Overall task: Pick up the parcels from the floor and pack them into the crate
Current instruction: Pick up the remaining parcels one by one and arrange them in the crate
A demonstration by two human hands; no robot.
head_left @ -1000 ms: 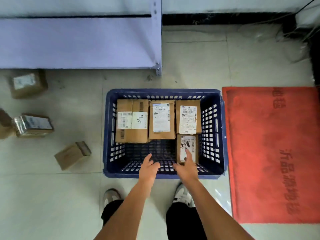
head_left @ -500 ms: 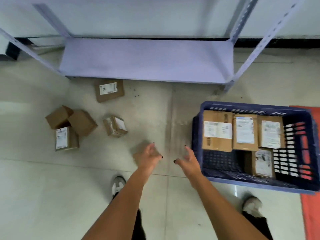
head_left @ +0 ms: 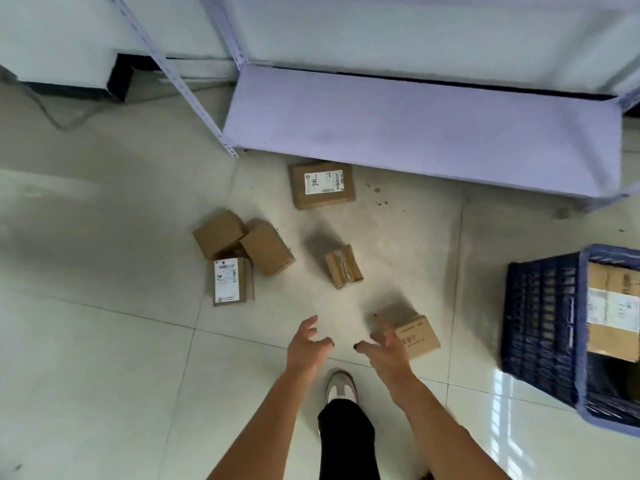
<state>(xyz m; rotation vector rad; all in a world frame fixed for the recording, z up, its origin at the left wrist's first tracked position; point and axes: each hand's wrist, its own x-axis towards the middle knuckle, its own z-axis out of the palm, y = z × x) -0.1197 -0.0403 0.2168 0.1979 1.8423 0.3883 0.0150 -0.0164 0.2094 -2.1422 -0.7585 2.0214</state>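
Both arms are reaching forward and down over the tiled floor (head_left: 104, 358), and neither hand is holding anything. The left hand (head_left: 306, 344) is hanging with its grip spread, fingers loosely curved and apart. The right hand (head_left: 384, 348) is showing the same spread grip, fingers fanned, sitting in front of the near corner of a printed parcel (head_left: 414, 332) lying tilted on the floor; whether it is touching that parcel cannot be told. Five more parcels are lying further out: a taped parcel (head_left: 343, 267) between the hands and the shelf, a labelled parcel (head_left: 322, 184) at the shelf's front edge, and a cluster to the left made of two plain parcels (head_left: 242, 241) touching each other, with an upright-labelled parcel (head_left: 231, 280) just beside them. The blue crate (head_left: 543, 323) is standing at the right edge, well apart from the cluster, with labelled boxes (head_left: 611, 310) showing inside it. A low lilac shelf (head_left: 415, 126) is running along the wall. A shoe (head_left: 341, 384) and a dark trouser leg are showing between the forearms.
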